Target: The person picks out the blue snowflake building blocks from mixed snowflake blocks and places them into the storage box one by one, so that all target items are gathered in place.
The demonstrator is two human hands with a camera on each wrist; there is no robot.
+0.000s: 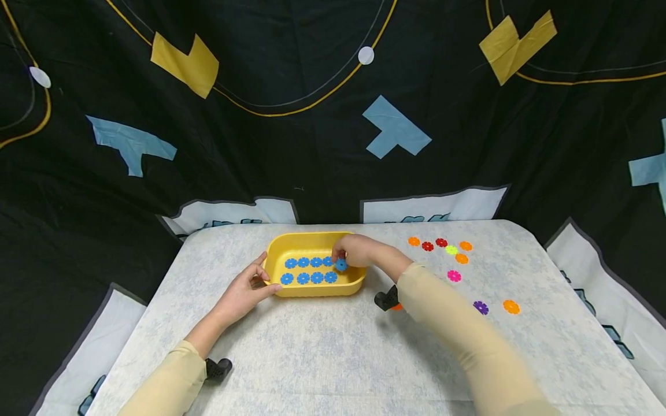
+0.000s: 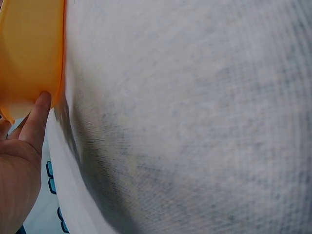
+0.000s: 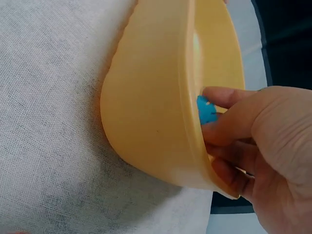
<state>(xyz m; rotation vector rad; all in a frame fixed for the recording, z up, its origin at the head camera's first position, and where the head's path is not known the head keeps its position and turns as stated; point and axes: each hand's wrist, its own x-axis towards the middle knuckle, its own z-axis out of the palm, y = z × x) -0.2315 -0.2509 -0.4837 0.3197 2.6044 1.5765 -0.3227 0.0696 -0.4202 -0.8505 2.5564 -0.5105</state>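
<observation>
A yellow plastic basin (image 1: pixel 312 292) stands on the table, with blue notched discs (image 1: pixel 303 278) lying in two rows on its floor. My left hand (image 1: pixel 247 292) holds the basin's left end, thumb at the front rim and fingers along the side. In the left wrist view, that hand (image 2: pixel 22 165) touches the basin wall (image 2: pixel 34 48). Inside the basin's right end, my right hand (image 1: pixel 359 251) pinches one blue disc (image 1: pixel 340 264) between thumb and finger. The right wrist view shows this disc (image 3: pixel 206 111) just behind the rim, partly covered by the fingers.
Loose notched discs lie to the right: orange (image 1: pixel 511 307), purple (image 1: pixel 481 307), pink (image 1: pixel 454 276), yellow-green (image 1: pixel 451 250) and red (image 1: pixel 428 246). My right forearm passes over another orange disc (image 1: pixel 397 307). A dark curtain (image 1: pixel 322 162) hangs behind the table (image 1: pixel 322 352).
</observation>
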